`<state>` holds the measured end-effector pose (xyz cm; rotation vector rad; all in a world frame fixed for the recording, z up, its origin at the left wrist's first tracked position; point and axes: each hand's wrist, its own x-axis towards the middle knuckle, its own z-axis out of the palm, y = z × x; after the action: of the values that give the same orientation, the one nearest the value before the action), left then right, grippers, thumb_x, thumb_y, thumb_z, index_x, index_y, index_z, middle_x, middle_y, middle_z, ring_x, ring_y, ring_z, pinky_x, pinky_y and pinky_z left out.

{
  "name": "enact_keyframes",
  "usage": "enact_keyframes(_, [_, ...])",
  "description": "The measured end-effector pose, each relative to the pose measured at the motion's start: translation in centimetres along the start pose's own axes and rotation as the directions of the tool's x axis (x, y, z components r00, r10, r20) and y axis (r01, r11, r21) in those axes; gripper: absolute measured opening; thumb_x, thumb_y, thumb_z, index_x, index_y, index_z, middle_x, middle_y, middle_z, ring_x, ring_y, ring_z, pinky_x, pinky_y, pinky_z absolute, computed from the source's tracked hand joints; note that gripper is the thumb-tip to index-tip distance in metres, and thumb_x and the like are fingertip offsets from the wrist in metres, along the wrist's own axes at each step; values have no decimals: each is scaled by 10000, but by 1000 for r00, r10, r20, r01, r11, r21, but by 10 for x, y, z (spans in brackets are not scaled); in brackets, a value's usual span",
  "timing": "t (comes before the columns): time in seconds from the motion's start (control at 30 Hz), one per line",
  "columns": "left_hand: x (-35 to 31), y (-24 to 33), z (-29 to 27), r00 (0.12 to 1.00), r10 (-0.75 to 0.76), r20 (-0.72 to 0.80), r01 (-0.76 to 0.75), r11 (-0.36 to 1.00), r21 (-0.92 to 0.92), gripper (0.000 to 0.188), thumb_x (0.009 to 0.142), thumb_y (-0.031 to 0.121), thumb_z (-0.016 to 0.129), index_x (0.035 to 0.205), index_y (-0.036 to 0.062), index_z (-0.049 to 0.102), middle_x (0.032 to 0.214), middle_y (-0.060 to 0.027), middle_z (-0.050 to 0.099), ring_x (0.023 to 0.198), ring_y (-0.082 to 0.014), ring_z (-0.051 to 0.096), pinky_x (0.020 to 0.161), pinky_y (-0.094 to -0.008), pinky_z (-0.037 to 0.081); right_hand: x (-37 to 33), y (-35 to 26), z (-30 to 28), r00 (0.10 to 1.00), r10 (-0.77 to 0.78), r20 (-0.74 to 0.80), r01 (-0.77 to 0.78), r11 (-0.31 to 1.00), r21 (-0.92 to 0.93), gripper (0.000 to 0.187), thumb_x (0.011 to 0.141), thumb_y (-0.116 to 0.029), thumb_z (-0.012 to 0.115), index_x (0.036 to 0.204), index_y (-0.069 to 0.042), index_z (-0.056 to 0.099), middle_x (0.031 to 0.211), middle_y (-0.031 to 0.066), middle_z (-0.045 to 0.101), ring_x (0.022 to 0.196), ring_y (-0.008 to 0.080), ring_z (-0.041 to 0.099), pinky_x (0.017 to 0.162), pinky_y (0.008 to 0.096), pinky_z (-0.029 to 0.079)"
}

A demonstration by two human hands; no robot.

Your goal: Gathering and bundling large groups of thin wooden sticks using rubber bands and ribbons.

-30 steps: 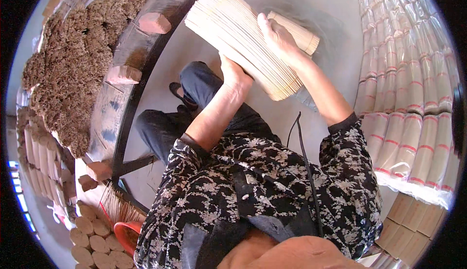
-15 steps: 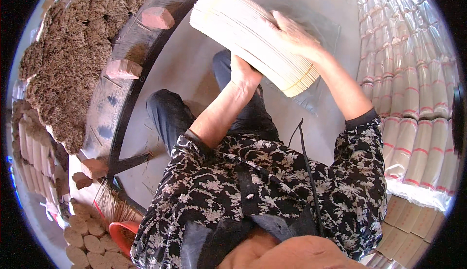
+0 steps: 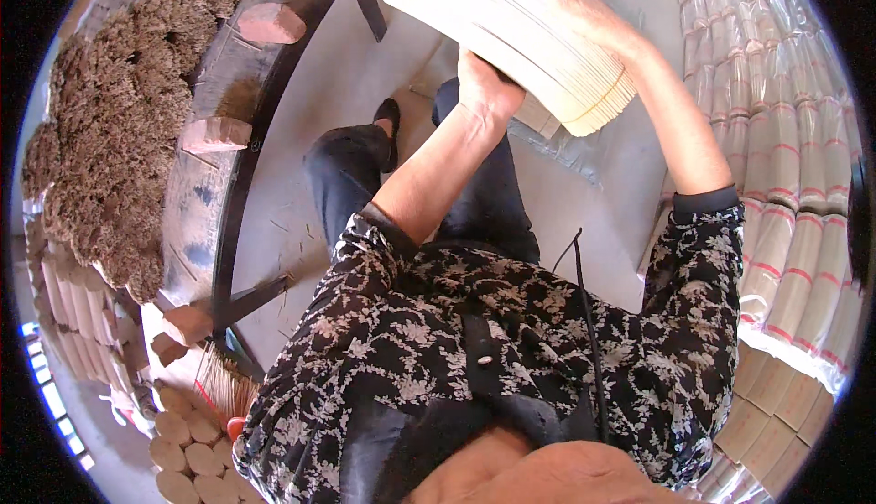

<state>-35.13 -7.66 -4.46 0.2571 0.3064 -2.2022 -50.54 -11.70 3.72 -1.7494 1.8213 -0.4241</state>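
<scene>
A thick bundle of thin pale sticks (image 3: 511, 43) is held up in front of me, slanting from upper left to lower right. A yellow band circles its lower right end. From below, my left hand (image 3: 490, 89) supports the bundle; its fingers are partly hidden underneath. My right hand (image 3: 579, 13) grips the bundle's upper side, with the thumb lying along the sticks. The bundle's far left end reaches the top edge of the picture.
On the left, a dark-edged table (image 3: 196, 203) bears pinkish bricks (image 3: 217, 135) beside a heap of brown bristly material (image 3: 119, 130). Round-ended bundles (image 3: 187, 454) are stacked lower left. Plastic-wrapped packs with red bands (image 3: 789, 267) line the right, above brown cartons (image 3: 762, 408).
The bundle and both hands have moved up and to the right in the picture. A dark shoe now shows beyond my knee, and the red bowl at lower left is mostly hidden.
</scene>
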Motion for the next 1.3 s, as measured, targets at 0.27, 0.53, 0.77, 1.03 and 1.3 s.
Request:
enact_keyframes(0.27, [31,-8,6,1000,-12,9,12,1000,-26,528,953,444,421,1329,78,476,1376,-73,487,1265,-266,442,1077,-447,342,22,-17,-27,970,205,128,-183,969,-169,806,919,-626,392,1425,-9,276,1423,211,377,1310,352,390,1080,378,312])
enact_keyframes(0.53, [56,0,22,999,25,30,-26,1000,15,520,966,434,405,1339,74,456,1357,-81,490,1246,-249,454,1055,-429,372,35,1,-29,996,-68,-66,56,984,-167,644,971,-577,313,1292,-45,480,1187,191,608,1125,318,571,942,399,431])
enact_keyframes(0.77, [103,-25,22,998,61,33,-62,997,45,564,957,475,411,1351,71,434,1380,-93,465,1264,-261,433,1069,-431,353,49,16,-52,994,42,-96,-58,984,-167,680,971,-588,292,1249,-8,516,1170,207,609,1113,309,577,944,386,427])
enact_keyframes(1.03, [136,-100,20,985,-156,-66,150,984,-99,567,978,462,374,1397,81,389,1415,-111,424,1300,-283,398,1092,-457,327,33,78,-90,906,369,-206,-414,874,-253,861,914,-695,248,1182,53,579,1154,272,606,1125,382,573,958,429,431])
enact_keyframes(1.3, [151,-175,-12,915,-362,-179,314,917,-246,493,1007,385,334,1373,62,398,1377,-121,445,1281,-278,414,1081,-430,352,-5,158,-109,755,614,-231,-656,709,-259,930,891,-736,192,1211,51,571,1210,266,583,1200,379,522,1023,450,376])
